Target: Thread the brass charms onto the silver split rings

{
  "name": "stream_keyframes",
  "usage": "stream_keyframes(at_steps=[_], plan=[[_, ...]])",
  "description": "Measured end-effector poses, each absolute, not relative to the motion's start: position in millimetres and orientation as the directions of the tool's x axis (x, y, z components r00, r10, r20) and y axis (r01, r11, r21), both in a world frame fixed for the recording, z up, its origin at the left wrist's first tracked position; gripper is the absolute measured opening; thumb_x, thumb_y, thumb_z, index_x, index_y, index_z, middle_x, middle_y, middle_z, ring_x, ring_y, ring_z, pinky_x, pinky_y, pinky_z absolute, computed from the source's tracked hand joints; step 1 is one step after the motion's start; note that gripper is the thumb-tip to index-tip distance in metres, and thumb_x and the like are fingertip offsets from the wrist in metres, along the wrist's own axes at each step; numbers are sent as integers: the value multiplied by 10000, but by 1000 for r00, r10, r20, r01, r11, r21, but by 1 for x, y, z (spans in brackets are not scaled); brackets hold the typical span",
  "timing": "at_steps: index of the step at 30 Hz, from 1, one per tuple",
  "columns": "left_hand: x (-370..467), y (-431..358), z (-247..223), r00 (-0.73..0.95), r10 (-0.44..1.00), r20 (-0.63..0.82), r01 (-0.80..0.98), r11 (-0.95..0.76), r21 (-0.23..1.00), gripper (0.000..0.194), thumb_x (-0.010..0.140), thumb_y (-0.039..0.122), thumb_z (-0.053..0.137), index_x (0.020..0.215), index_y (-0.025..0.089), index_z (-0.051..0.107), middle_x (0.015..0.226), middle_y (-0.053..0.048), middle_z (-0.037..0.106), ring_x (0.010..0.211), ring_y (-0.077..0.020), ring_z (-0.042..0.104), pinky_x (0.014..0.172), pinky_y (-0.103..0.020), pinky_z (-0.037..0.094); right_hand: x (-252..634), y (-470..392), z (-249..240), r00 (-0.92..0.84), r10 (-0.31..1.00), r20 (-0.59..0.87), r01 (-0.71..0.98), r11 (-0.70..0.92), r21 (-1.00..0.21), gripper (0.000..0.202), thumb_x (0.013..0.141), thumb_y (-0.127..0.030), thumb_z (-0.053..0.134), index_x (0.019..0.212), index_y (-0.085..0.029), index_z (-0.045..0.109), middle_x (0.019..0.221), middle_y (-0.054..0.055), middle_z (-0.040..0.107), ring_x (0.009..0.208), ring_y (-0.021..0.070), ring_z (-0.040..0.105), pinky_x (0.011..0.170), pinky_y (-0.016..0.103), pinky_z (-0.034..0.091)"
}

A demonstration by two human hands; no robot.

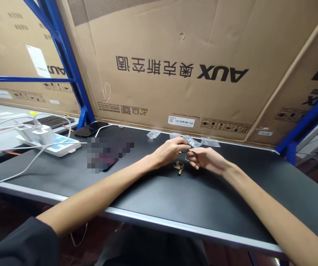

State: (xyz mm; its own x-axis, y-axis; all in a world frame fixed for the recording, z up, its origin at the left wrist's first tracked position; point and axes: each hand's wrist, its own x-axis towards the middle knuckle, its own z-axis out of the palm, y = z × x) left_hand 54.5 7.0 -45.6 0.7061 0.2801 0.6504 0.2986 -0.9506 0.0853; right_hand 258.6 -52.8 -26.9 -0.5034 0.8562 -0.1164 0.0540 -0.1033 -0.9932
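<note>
My right hand (205, 159) is closed around a small brass-coloured keychain (193, 153), much of it hidden by the fingers. A thin metal ring (187, 158) shows just beside those fingers. My left hand (171, 150) meets it from the other side, thumb and fingers pinched together at the keychain's near end. On the black tabletop right below the hands lies a second brass-coloured keychain (179, 167), with a ring and a small dark cylinder-like piece attached.
Small clear plastic bags (191, 141) lie along the table's back edge. A large cardboard box (159, 85) stands behind. To the left are a power strip (61, 146) with white chargers and cables, a dark phone (89, 129) and a pixelated flat device (109, 155). Blue rack posts (74, 74) flank the table.
</note>
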Motion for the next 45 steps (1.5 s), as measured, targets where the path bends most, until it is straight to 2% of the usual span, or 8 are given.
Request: stream_keyframes(at_steps=[4, 12, 17, 22, 27, 32, 39, 45], plan=[[55, 8, -44, 753, 259, 605, 294, -955, 42, 451, 795, -93, 471, 1060, 181, 712, 1033, -76, 691, 914, -171, 669, 811, -278, 553, 261, -50, -30, -500, 858, -115, 143, -49, -989, 293, 805, -437, 645, 716, -193, 510, 685, -9, 447, 653, 150, 541, 562, 262, 408], [52, 8, -44, 728, 356, 586, 362, -925, 113, 394, 854, -14, 479, 1123, 173, 698, 1035, -91, 720, 931, -185, 685, 840, -312, 555, 282, -45, -12, -408, 913, -5, 318, 137, -938, 332, 863, -531, 385, 748, -226, 449, 681, 12, 471, 611, 162, 499, 548, 297, 414], [58, 4, -47, 702, 480, 527, 434, -874, 218, 183, 886, 126, 564, 902, 152, 745, 753, -41, 731, 682, -142, 678, 677, -233, 519, 297, -46, -12, -428, 896, -117, 665, 224, -712, 289, 797, -438, 601, 644, -193, 612, 592, 35, 602, 547, 179, 558, 505, 290, 390], [55, -4, -40, 718, 526, 457, 472, -849, 235, 194, 864, 156, 571, 789, 176, 749, 694, -42, 718, 624, -154, 662, 644, -243, 479, 295, -51, -15, -386, 922, -36, 839, 334, -429, 249, 782, -324, 630, 557, -221, 658, 542, 29, 610, 494, 152, 478, 548, 299, 306], [50, -12, -27, 729, 562, 391, 522, -826, 215, 219, 815, 169, 568, 633, 181, 690, 587, -46, 655, 574, -186, 627, 604, -274, 438, 291, -59, -7, -380, 922, 69, 892, 385, -237, 274, 775, -339, 658, 524, -236, 628, 492, 23, 546, 490, 162, 434, 573, 313, 261], [46, -17, -17, 788, 566, 242, 515, -821, 245, 100, 699, 162, 629, 724, 204, 715, 634, -13, 675, 548, -163, 593, 534, -253, 403, 284, -63, -3, -385, 912, 140, 901, 404, -155, 337, 831, -447, 635, 570, -234, 647, 517, 39, 582, 500, 176, 473, 583, 317, 275], [45, -19, -15, 786, 613, 83, 557, -760, 335, 57, 647, 142, 625, 619, 182, 653, 573, -2, 646, 512, -147, 564, 478, -240, 377, 264, -66, -8, -411, 878, 245, 883, 450, -135, 331, 929, -430, 511, 726, -235, 685, 640, 61, 643, 598, 209, 540, 601, 323, 283], [42, -14, -9, 775, 631, -18, 585, -708, 396, 116, 703, 149, 571, 724, 162, 684, 648, -19, 690, 593, -147, 610, 531, -221, 414, 250, -70, -19, -463, 858, 221, 844, 503, -187, 330, 957, -418, 482, 797, -235, 705, 652, 29, 649, 548, 161, 519, 566, 286, 308]])
